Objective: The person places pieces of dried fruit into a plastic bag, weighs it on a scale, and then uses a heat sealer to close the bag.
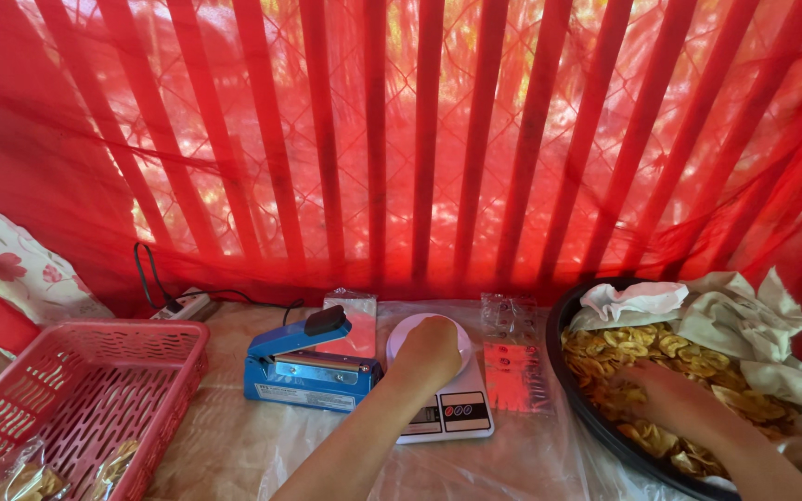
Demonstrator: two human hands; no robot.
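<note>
Portioning step in hand. Your left hand (429, 351) rests closed on the round white digital kitchen scale (446, 408); contents not visible. Your right hand (666, 394) digs, fingers spread, into yellow fried chips (647, 345) in the black paper-lined basin (575, 394). Next: lift a measured handful across.

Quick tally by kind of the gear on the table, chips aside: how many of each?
Scale, under the left hand: 1
Blue heat sealer: 1
Pink basket: 1
Dark tray of chips, right hand in it: 1
Power strip: 1
Stacks of clear bags: 2
Packed chip bags in the basket: 2
Total: 9
</note>
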